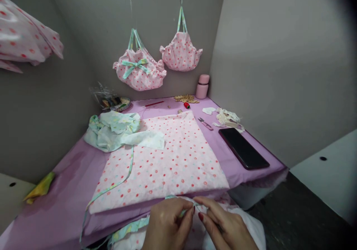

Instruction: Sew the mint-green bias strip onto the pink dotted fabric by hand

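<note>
At the table's near edge, my left hand [169, 222] is closed in a pinch on a pale green printed fabric strip [169, 197]. My right hand [227, 224] is beside it, thumb and forefinger brought close together. Something thin shows near its fingertips, too small to make out. Beneath both hands, white and pink dotted cloth with a green ruffled trim [130, 229] hangs over my lap. Just beyond my hands lies a flat pink dotted fabric piece [173, 161]. A narrow green strip [131, 164] runs across its left side and down off the edge.
Crumpled mint cloth [111, 131] lies left on the purple tablecloth [69, 190]. Thread snips [205, 123], a phone [242, 148], a red thread spool [186, 105] and cream lace [228, 117] lie right. A pink flask [202, 86] stands behind. Two dotted fabric bags [181, 53] hang above.
</note>
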Tool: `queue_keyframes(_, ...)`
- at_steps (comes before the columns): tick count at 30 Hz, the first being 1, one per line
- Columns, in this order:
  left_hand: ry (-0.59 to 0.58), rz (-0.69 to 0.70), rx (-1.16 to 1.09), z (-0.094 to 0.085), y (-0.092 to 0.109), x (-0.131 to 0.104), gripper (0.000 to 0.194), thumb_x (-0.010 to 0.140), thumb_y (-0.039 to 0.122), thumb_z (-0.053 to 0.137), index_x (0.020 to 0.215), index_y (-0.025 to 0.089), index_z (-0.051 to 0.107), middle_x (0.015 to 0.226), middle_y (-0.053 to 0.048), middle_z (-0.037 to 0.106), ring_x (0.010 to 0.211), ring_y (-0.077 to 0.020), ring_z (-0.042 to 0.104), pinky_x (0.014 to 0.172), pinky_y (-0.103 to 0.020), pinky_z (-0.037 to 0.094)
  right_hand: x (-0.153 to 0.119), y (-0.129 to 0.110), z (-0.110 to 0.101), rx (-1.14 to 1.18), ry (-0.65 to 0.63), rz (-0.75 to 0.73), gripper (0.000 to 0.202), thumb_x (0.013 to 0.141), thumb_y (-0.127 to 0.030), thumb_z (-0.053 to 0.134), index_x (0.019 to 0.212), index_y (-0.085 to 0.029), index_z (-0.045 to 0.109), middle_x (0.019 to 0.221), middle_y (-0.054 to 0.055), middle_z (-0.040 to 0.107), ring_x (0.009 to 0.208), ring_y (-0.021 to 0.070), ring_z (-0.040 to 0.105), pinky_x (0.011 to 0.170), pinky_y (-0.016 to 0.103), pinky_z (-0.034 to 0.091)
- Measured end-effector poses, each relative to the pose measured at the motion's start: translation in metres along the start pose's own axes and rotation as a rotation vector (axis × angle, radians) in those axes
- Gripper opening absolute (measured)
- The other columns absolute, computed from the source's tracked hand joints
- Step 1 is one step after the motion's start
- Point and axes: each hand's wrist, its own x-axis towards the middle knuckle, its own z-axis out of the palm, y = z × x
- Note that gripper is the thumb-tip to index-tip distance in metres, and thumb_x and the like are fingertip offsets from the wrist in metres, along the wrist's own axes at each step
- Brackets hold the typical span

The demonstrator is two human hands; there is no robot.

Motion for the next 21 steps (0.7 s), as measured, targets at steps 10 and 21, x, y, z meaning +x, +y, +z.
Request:
queue_keyframes(10, 0.058, 0.123, -0.077, 0.001, 0.001, 0.007, 0.019, 0.078, 0.008, 0.052, 0.083, 0.018, 0.068, 0.073, -0.002, 0.074, 0.064, -0.0148, 0.068, 0.058, -0.019, 0.050, 0.007, -0.002, -0.011, 0.158, 0.230, 0.038, 0.026, 0.089, -0.026, 0.046, 0.111, -0.023, 0.059, 0.080, 0.003, 0.063, 0.072, 0.0163, 0.062, 0.065, 0.023, 0.048)
queue_keyframes(21, 0.074, 0.362, 0.133, 0.004, 0.000, 0.010, 0.029, 0.086, 0.015, 0.042, 0.074, 0.015, 0.069, 0.048, -0.004, 0.062, 0.042, -0.0154, 0.058, 0.040, -0.022, 0.037, 0.026, -0.018, -0.020, 0.400, 0.018, 0.162, 0.022, 0.084, -0.029, 0.054, 0.066, -0.019, 0.059, 0.065, -0.001, 0.049, 0.062, 0.0140, 0.049, 0.057, 0.023, 0.039)
